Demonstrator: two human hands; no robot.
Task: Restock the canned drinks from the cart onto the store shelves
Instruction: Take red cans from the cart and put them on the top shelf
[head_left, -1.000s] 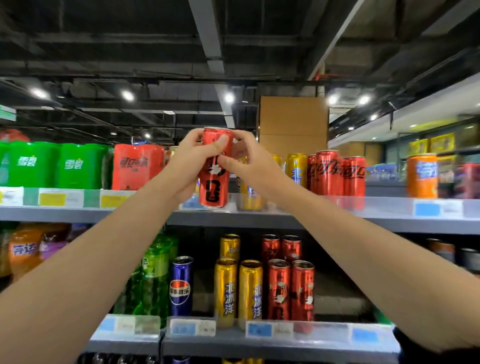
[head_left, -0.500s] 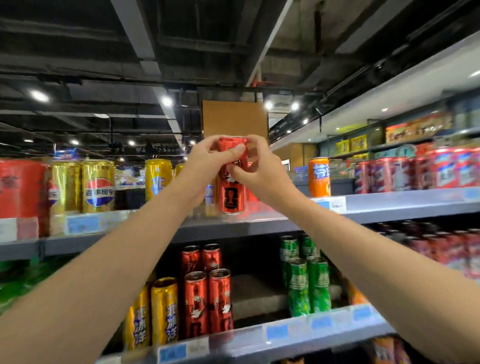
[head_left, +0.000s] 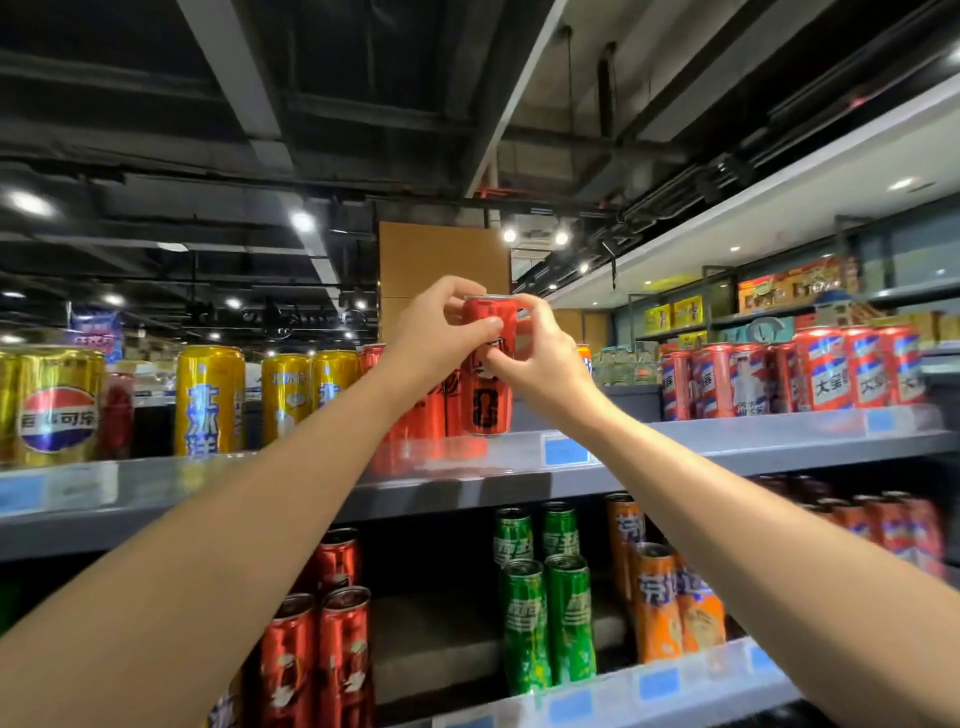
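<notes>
A tall red can with black markings (head_left: 488, 405) is held upright at the front of the grey top shelf (head_left: 753, 441), its base at the shelf surface. My left hand (head_left: 436, 338) grips the can's upper part from the left, thumb across its front. My right hand (head_left: 540, 353) pinches it from the right. Other red cans (head_left: 421, 415) stand just to its left, partly hidden by my left wrist. The cart is out of view.
Gold cans (head_left: 210, 400) and a Pepsi-marked gold can (head_left: 52, 405) fill the top shelf's left; red-white-blue cans (head_left: 826, 369) stand at its right. The lower shelf holds red cans (head_left: 317, 654), green cans (head_left: 545, 597) and orange cans (head_left: 660, 597), with a gap between red and green.
The view has swung to the right along the shelves. Both hands have kept hold of the red can and brought it down beside the red cans on the top shelf.
</notes>
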